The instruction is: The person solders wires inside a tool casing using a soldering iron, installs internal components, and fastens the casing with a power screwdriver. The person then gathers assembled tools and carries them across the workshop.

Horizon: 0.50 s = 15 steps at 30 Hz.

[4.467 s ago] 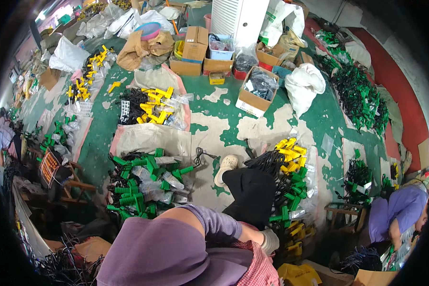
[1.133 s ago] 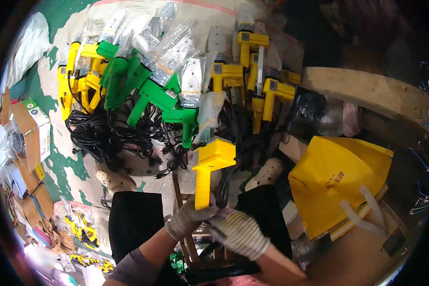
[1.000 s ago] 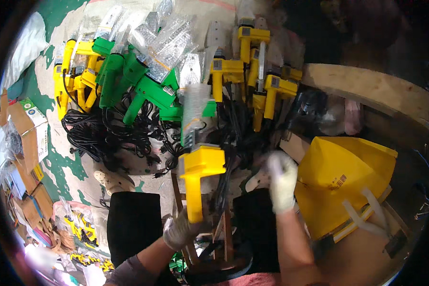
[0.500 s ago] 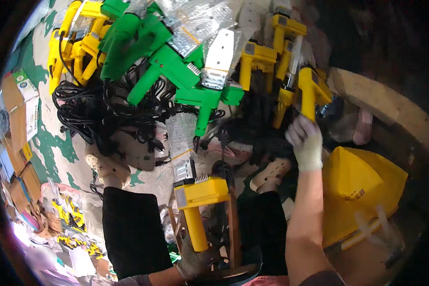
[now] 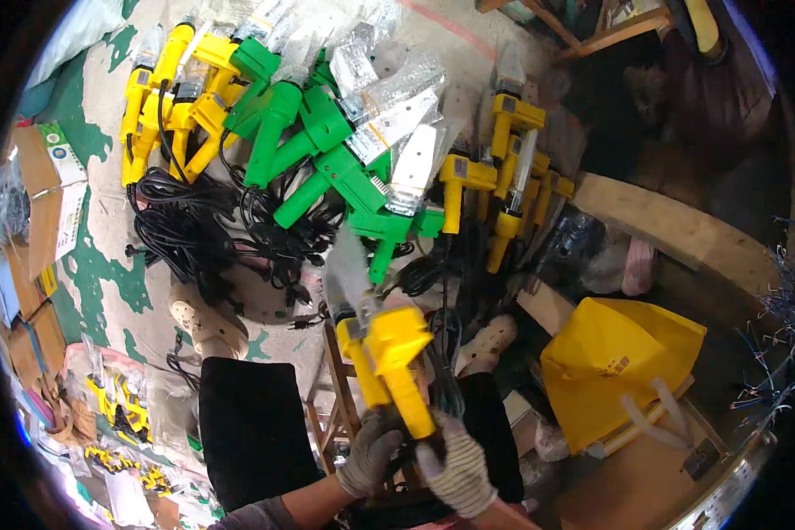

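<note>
Two yellow pistol-grip pipe welders with flat metal plates are side by side above my lap. My left hand (image 5: 368, 455), in a pale work glove, is closed around the lower grip of the left pipe welder (image 5: 363, 367). My right hand (image 5: 458, 468), in a striped glove, grips the handle end of the right pipe welder (image 5: 408, 389), which partly covers the other. Their plates are blurred by motion. Farther off lie several green pipe welders (image 5: 331, 172), their plates in clear wrap, with yellow ones (image 5: 464, 181) to their right.
More yellow pipe welders (image 5: 190, 110) lie far left beside bundled black cords (image 5: 181, 225). A yellow bag (image 5: 618, 371) sits at right, near a curved wooden piece (image 5: 680, 230). A wooden stool frame (image 5: 334, 380) stands between my legs. Cardboard boxes (image 5: 44, 203) line the left.
My right hand has brought a yellow pipe welder from the pile at right to my lap, beside the one in my left hand. The view has shifted.
</note>
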Each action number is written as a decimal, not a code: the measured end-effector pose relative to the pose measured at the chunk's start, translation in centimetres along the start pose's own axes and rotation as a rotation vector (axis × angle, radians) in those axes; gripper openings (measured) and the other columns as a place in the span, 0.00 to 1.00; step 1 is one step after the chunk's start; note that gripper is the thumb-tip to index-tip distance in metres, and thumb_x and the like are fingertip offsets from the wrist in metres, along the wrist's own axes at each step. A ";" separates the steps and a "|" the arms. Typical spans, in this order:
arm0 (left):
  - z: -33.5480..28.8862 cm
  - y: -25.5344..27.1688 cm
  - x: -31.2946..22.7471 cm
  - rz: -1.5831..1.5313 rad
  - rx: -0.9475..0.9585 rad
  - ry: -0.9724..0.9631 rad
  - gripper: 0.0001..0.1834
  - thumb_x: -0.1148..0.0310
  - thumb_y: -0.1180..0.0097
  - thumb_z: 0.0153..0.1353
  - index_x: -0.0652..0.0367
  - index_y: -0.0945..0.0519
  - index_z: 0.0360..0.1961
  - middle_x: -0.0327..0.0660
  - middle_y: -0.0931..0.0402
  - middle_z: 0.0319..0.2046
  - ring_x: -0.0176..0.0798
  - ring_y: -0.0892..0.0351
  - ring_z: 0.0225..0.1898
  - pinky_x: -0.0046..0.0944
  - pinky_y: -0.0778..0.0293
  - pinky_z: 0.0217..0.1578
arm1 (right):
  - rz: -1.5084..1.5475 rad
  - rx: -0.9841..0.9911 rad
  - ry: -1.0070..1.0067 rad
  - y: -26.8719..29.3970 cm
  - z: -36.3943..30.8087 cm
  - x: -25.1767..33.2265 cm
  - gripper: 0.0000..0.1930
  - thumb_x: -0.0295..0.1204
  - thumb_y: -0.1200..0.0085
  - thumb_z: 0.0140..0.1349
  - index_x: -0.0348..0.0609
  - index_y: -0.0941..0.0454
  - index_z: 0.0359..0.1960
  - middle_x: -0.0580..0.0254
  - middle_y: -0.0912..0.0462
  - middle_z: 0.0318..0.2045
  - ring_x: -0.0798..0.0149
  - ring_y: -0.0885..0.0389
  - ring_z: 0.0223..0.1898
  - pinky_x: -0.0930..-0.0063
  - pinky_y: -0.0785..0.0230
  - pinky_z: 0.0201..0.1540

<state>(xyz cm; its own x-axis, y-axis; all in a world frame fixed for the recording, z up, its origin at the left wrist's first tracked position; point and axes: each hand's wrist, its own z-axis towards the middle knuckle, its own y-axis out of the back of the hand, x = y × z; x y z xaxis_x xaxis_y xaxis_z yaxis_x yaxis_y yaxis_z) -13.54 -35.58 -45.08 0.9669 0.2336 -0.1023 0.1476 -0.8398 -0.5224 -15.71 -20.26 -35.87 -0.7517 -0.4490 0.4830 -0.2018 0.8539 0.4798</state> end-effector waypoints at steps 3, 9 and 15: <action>0.0 0.9 -0.6 0.444 0.035 -0.068 0.17 0.63 0.46 0.66 0.62 0.23 0.51 0.43 0.23 0.47 0.41 0.22 0.48 0.43 0.26 0.51 | -0.090 0.082 0.054 -2.0 0.3 0.0 0.30 0.23 0.46 0.56 0.42 0.34 0.64 0.41 0.21 0.43 0.39 0.21 0.44 0.53 0.26 0.49; 1.0 1.1 -3.4 -0.197 -0.010 0.071 0.19 0.55 0.41 0.63 0.60 0.19 0.45 0.42 0.19 0.41 0.38 0.22 0.47 0.41 0.28 0.51 | 0.339 0.059 -0.234 -0.6 8.8 -2.9 0.08 0.28 0.46 0.63 0.38 0.17 0.32 0.56 0.16 0.25 0.58 0.16 0.28 0.69 0.25 0.37; 2.4 -1.4 -4.3 0.104 -0.038 -0.042 0.11 0.64 0.41 0.61 0.59 0.23 0.26 0.39 0.27 0.23 0.38 0.23 0.31 0.40 0.26 0.39 | 0.375 -0.284 -0.188 -1.5 34.1 -16.8 0.25 0.35 0.37 0.56 0.31 0.25 0.52 0.47 0.16 0.42 0.55 0.18 0.45 0.66 0.29 0.51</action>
<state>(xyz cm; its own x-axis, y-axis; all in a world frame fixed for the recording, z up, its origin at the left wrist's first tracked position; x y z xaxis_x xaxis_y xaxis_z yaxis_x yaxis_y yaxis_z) -18.41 -34.26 -45.91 0.9679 0.1641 -0.1903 0.0555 -0.8781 -0.4752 -24.23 -5.04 -69.69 -0.8452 -0.0477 0.5323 0.2628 0.8302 0.4916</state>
